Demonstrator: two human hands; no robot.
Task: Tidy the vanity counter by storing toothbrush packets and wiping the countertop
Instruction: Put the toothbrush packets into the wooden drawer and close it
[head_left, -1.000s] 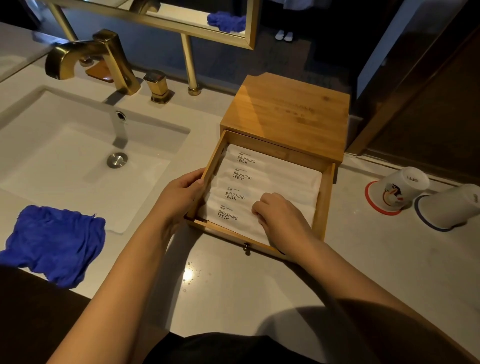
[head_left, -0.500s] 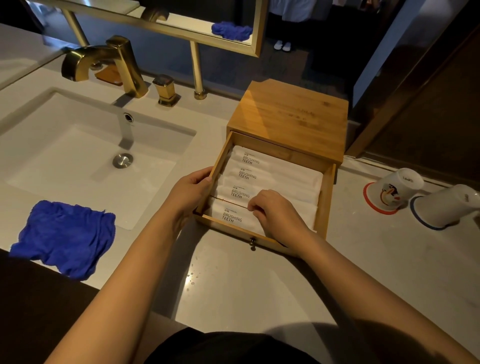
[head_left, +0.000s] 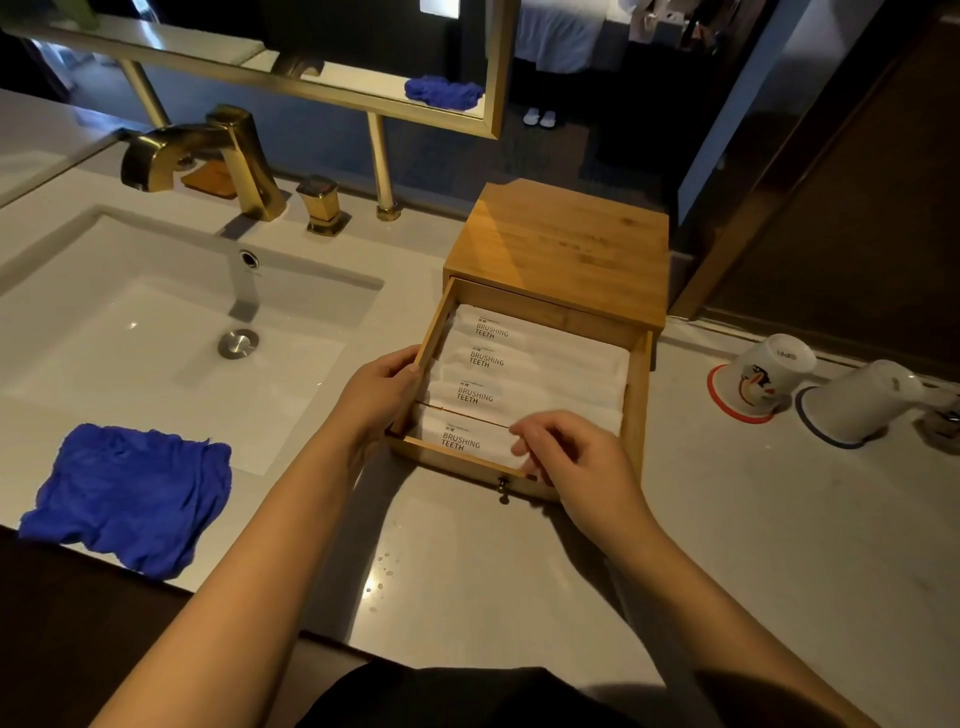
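White countertop (head_left: 753, 545) held an open drawer (head_left: 635, 400). Left hand (head_left: 376, 395) gripped its left edge; right hand (head_left: 571, 457) pinched the front-most packet (head_left: 467, 441), which looked light, soft and crinkly.

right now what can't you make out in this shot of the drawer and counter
Head view only:
- White toothbrush packets: whether more lie beneath; the top layer hides it.
- Right hand fingers: whether they pinch the nearest packet; the hand covers it.
- Bamboo drawer box: back of the drawer, under its top.
- White upturned cup: right edge cuts off what lies beside it.
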